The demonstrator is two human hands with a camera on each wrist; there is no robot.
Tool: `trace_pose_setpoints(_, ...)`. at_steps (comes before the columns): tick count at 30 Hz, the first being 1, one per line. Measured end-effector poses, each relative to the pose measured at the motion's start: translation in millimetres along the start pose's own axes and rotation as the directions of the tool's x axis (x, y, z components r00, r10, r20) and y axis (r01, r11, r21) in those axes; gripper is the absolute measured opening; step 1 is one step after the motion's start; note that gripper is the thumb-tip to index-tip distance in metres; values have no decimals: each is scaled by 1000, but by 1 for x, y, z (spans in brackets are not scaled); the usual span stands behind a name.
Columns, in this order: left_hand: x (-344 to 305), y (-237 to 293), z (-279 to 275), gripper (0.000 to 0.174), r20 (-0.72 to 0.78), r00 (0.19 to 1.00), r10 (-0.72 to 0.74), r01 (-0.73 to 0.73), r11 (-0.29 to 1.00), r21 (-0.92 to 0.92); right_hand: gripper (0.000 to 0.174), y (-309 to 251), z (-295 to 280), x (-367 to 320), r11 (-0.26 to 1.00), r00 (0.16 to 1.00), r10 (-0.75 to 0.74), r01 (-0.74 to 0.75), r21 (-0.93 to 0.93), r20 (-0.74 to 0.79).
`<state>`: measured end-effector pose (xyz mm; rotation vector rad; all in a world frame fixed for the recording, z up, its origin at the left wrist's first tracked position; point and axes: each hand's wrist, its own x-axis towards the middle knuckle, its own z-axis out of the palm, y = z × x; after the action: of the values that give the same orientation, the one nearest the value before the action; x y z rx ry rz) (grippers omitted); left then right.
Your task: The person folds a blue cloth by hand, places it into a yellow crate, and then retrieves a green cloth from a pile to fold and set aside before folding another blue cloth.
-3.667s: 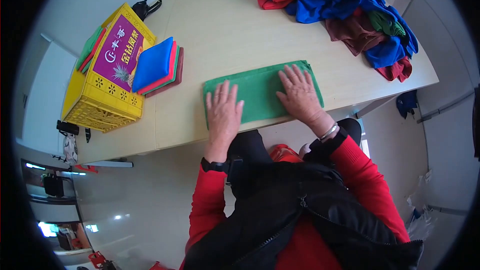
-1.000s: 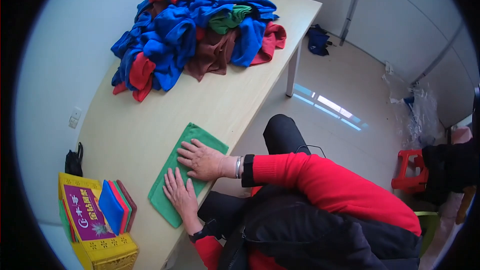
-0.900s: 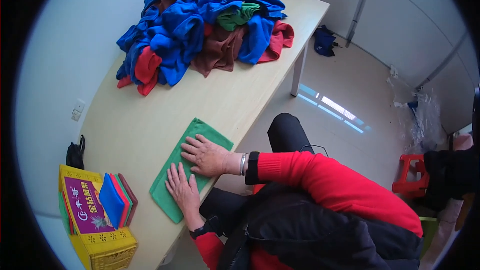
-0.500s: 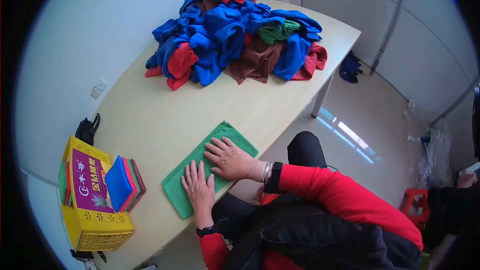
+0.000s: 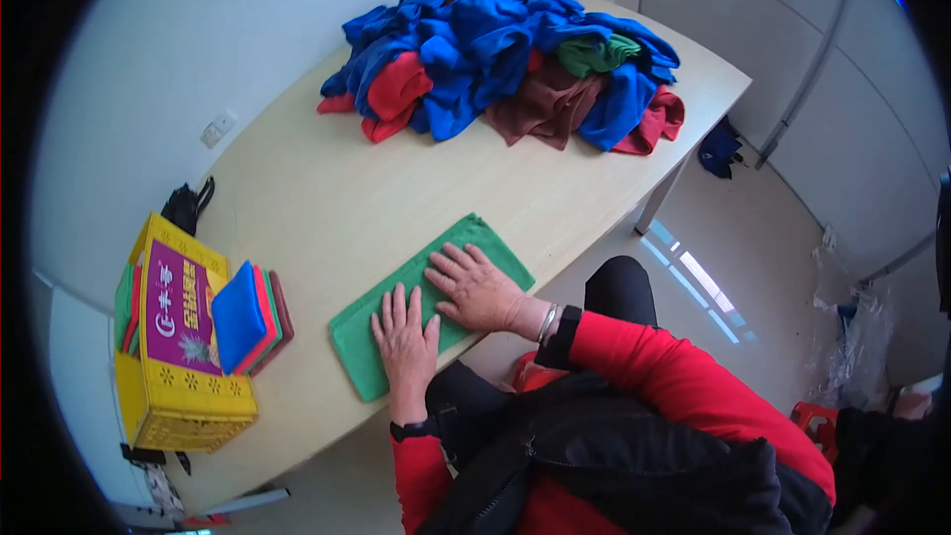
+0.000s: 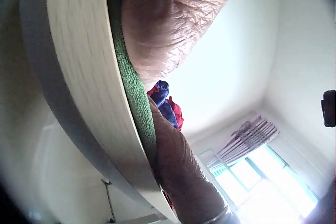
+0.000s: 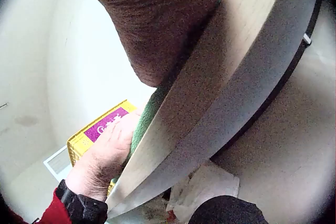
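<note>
Beneath both hands, along the near edge of the table (image 5: 297, 188), lies the folded green cloth (image 5: 359, 342), flat and slightly slanted in view. The left hand (image 5: 406, 342) rests on it with fingers extended and a little apart; the right hand (image 5: 478, 289) lies the same way just beside it, neither one pinching anything. Whether the left thumb touches the right hand I cannot tell. The wrist views show the heels of the hands down on the cloth, near the table's edge. What has changed is their spacing: some seconds ago they lay well apart, towards the two ends of the cloth, and now they have come together nearer its middle, which I read as the cloth being smoothed, its folded shape already made. To the left of the left hand, a stack of folded cloths (image 5: 243, 317) stands just beside the yellow crate (image 5: 198, 421). Beyond both hands, at the far end, sits the heap of loose cloths (image 5: 485, 45). Against the earliest frame, the head view has swung, so the heap shows ahead of the hands rather than far off to the right; stack, crate and heap look undisturbed.
</note>
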<state>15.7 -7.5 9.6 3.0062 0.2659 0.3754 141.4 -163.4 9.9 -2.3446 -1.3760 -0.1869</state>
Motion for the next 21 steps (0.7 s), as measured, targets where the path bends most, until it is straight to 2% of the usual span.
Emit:
trace_pose_setpoints(10,0,0,-4,58,3,999,-39,39,999,-10,62,0,1,3,998,999,-31,31,-45,19)
trace_pose_setpoints(13,-2,-1,-1,59,-40,999,-24,22,999,-33,63,2,1,4,997,999,-38,40,-60,21)
trace_pose_setpoints(18,-8,-15,3,59,-51,998,-43,41,998,-36,64,19,1,5,997,999,-33,35,-65,32)
trace_pose_setpoints(21,-16,-35,1,60,-48,990,-129,129,992,0,67,31,0,6,990,998,70,-69,-125,7)
